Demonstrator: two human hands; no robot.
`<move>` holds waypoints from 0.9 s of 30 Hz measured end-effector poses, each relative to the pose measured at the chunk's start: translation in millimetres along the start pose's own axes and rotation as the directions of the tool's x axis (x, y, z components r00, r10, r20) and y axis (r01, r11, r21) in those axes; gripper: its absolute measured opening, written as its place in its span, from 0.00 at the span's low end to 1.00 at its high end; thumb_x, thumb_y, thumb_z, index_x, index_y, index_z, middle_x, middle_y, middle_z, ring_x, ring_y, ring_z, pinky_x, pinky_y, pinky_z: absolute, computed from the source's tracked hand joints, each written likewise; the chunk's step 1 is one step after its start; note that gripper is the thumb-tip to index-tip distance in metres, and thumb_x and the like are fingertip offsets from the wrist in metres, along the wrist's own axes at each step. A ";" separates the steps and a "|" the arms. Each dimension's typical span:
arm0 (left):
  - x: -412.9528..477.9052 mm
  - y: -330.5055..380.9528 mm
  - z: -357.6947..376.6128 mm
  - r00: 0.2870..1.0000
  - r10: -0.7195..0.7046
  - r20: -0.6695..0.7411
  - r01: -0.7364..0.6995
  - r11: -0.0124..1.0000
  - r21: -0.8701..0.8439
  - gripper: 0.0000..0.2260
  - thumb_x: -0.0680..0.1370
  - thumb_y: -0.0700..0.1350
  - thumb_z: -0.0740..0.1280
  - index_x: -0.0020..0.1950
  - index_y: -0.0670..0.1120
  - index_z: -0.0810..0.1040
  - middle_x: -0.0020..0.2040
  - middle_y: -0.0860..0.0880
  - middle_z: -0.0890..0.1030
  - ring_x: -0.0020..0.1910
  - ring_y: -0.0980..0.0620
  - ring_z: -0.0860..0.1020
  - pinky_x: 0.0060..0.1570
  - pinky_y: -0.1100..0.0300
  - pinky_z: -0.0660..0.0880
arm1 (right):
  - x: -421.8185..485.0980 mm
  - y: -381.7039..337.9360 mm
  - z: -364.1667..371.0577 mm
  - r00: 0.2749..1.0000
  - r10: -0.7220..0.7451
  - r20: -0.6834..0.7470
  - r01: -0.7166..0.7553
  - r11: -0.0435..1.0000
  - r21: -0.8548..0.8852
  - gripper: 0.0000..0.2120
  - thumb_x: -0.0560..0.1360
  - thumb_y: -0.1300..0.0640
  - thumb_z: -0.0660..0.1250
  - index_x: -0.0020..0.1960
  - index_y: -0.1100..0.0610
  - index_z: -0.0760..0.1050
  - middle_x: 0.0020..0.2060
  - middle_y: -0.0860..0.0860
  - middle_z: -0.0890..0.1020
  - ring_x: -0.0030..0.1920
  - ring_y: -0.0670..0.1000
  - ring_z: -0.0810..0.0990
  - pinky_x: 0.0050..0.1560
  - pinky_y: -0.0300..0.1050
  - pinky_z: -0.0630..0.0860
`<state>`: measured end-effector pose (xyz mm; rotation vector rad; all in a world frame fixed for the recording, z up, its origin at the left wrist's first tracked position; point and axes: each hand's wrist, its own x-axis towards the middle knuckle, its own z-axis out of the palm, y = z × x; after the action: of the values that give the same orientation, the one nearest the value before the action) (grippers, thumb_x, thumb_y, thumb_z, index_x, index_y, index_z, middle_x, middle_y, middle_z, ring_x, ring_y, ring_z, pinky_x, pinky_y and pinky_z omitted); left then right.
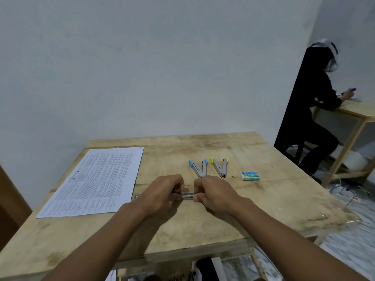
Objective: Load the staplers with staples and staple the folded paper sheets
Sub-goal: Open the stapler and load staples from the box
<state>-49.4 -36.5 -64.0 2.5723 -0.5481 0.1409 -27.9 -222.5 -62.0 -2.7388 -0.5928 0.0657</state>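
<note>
Both my hands hold a small metal stapler [187, 195] low over the wooden table [263, 199]. My left hand [164, 191] grips its left end with curled fingers; my right hand [211, 191] pinches its right end. Much of the stapler is hidden by my fingers. Just beyond lie two more staplers, both swung wide into a V: one with blue ends [199, 168] and one with yellow ends [220, 167]. A small box of staples [250, 176] lies to their right. A printed paper sheet [95, 181] lies flat at the left of the table.
A tiny loose piece [233, 176] sits between the yellow stapler and the box. A person in black [312, 110] sits at another wooden table [357, 112] at the far right. Cables [345, 191] lie on the floor to the right of my table.
</note>
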 end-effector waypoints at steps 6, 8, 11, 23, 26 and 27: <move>6.4 2.9 0.6 0.997 -0.034 0.071 0.025 0.992 0.123 0.08 0.74 0.40 0.70 0.46 0.50 0.72 0.44 0.51 0.80 0.42 0.51 0.75 0.41 0.58 0.72 | -1.2 2.3 6.9 0.999 0.036 0.004 -0.036 0.999 0.018 0.07 0.74 0.51 0.71 0.42 0.49 0.74 0.42 0.49 0.78 0.48 0.54 0.78 0.52 0.54 0.76; 10.6 5.2 -2.2 0.992 -0.057 0.114 0.041 0.989 0.142 0.10 0.74 0.41 0.70 0.51 0.50 0.73 0.49 0.50 0.81 0.45 0.51 0.76 0.43 0.61 0.73 | 1.5 2.3 5.6 0.999 0.044 -0.001 -0.044 0.998 0.040 0.06 0.73 0.51 0.72 0.43 0.49 0.75 0.44 0.49 0.80 0.48 0.54 0.78 0.53 0.54 0.76; 17.0 8.3 -5.8 0.986 -0.088 0.144 0.068 0.988 0.139 0.17 0.73 0.41 0.71 0.61 0.48 0.73 0.52 0.49 0.82 0.49 0.50 0.78 0.47 0.60 0.74 | 1.7 3.8 2.5 0.999 0.041 -0.013 -0.040 0.998 0.051 0.06 0.73 0.52 0.72 0.48 0.51 0.78 0.48 0.51 0.81 0.50 0.54 0.78 0.54 0.53 0.75; 59.2 53.1 0.1 0.999 -0.028 0.046 0.025 0.996 0.081 0.19 0.72 0.41 0.67 0.63 0.48 0.74 0.52 0.50 0.77 0.53 0.49 0.77 0.51 0.57 0.74 | -5.9 61.9 -32.6 0.976 0.212 -0.044 -0.204 0.967 0.151 0.14 0.72 0.57 0.71 0.57 0.50 0.77 0.51 0.56 0.82 0.53 0.56 0.80 0.55 0.49 0.77; 76.3 73.5 19.0 0.998 0.015 0.054 -0.020 0.995 0.097 0.18 0.73 0.41 0.66 0.63 0.46 0.74 0.56 0.47 0.78 0.55 0.47 0.76 0.52 0.57 0.72 | -13.2 89.7 -45.9 0.952 0.290 -0.096 -0.282 0.956 0.085 0.12 0.73 0.56 0.70 0.56 0.50 0.77 0.52 0.55 0.82 0.56 0.57 0.79 0.53 0.48 0.76; 82.3 78.1 25.6 0.999 0.016 0.051 -0.021 0.994 0.106 0.18 0.74 0.41 0.66 0.63 0.46 0.75 0.57 0.46 0.78 0.57 0.46 0.76 0.53 0.56 0.72 | -14.8 97.5 -48.9 0.943 0.312 -0.111 -0.305 0.949 0.076 0.12 0.74 0.56 0.69 0.57 0.50 0.77 0.54 0.55 0.81 0.56 0.57 0.79 0.52 0.47 0.75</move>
<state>-6.1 -140.3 -34.4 2.6810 -0.5984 0.1152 2.6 -327.4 -48.9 -2.7301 -0.1214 -0.0092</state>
